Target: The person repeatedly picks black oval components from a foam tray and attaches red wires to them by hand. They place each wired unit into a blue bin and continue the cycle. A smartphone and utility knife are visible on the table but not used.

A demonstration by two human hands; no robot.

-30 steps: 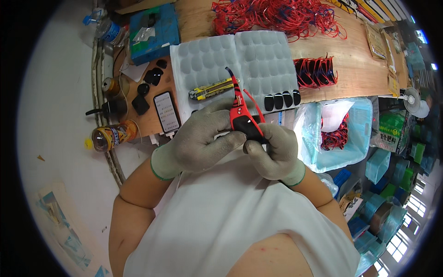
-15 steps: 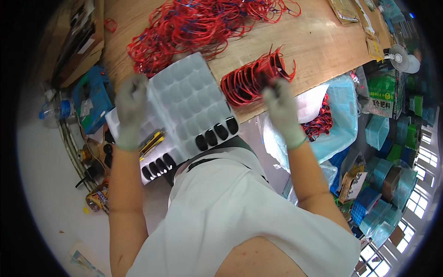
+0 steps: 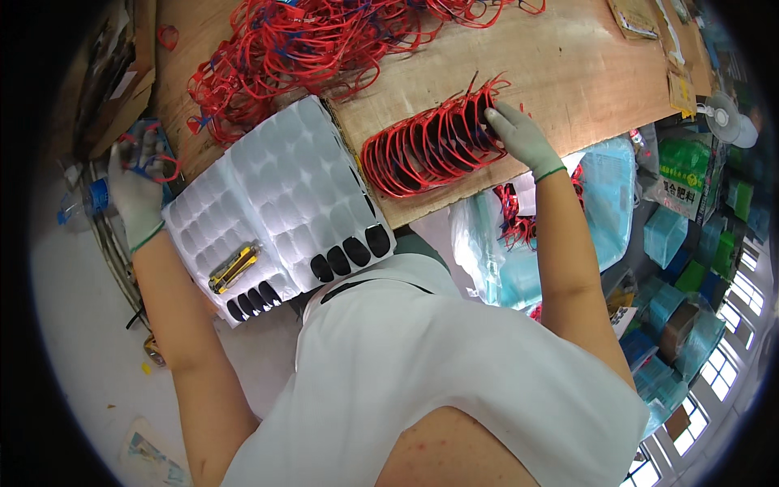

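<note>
My left hand [image 3: 139, 183], in a pale glove, is out at the left with a red cord loop [image 3: 168, 168] with blue bits caught in its fingers. My gloved right hand [image 3: 526, 140] closes its thumb and fingers at the right end of a row of black oval pieces strung with red cord loops [image 3: 430, 146]. Exactly how it grips the end piece is partly hidden. Between the hands lies a white tray sheet [image 3: 296, 187] of oval pockets; glossy black ovals [image 3: 357, 250] fill pockets along its near edge. A yellow utility knife [image 3: 234, 268] rests on it.
A tangled heap of red cords [image 3: 300, 57] covers the far part of the wooden table [image 3: 584, 73]. Right of the table stands a light-blue plastic-lined bin [image 3: 604, 203] with more red cords. A blue machine partly shows behind my left hand; a clear bottle [image 3: 77, 199] is beside it.
My left hand has moved left, away from the tray, and a red loop now shows in its fingers. My right hand has come against the row's right end. The whole view has shifted slightly.
</note>
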